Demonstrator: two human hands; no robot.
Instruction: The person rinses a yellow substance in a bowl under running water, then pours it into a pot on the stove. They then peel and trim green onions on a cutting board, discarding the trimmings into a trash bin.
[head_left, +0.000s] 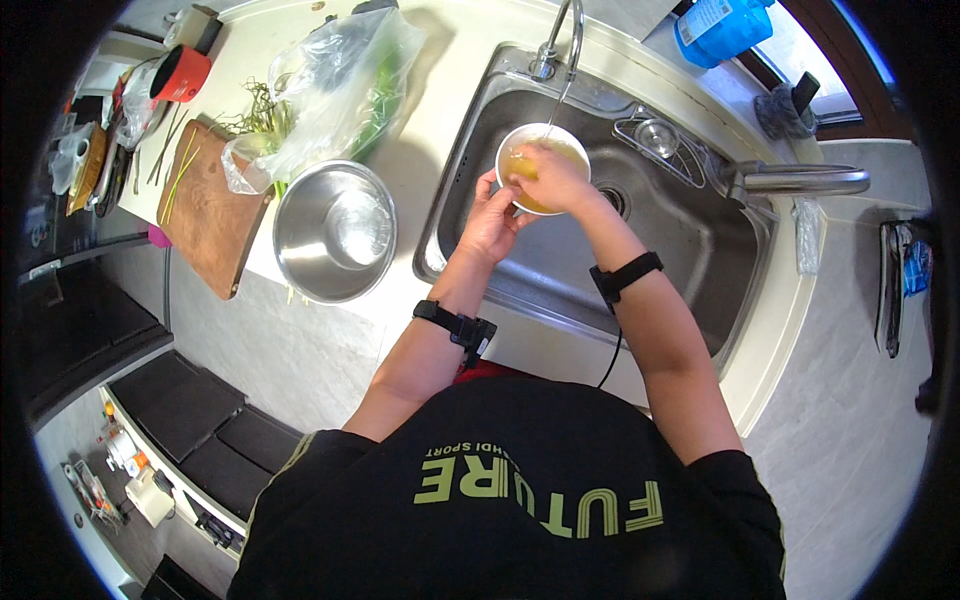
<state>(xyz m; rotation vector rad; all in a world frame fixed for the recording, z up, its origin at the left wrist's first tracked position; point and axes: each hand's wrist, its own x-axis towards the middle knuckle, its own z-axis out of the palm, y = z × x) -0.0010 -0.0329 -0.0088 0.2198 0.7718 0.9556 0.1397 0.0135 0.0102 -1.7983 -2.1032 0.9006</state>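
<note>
My left hand (493, 223) grips the near left rim of a white bowl (580, 159), held over the stainless steel sink (555, 277). Yellowish liquid fills much of the bowl. My right hand (553, 180) reaches into it from the right, with the fingers partly in the liquid; whether they hold anything is hidden. Above the bowl, a thin stream of water runs down from a slim chrome faucet (576, 45). The drain (613, 199) shows just right of the bowl.
Left of the sink stands a steel basin (334, 229) at the counter edge. Beside it are a wooden cutting board (217, 217) and a plastic bag (337, 82) with green vegetables. A wire rack (660, 142) sits in the sink; a second faucet (802, 180) juts in from the right.
</note>
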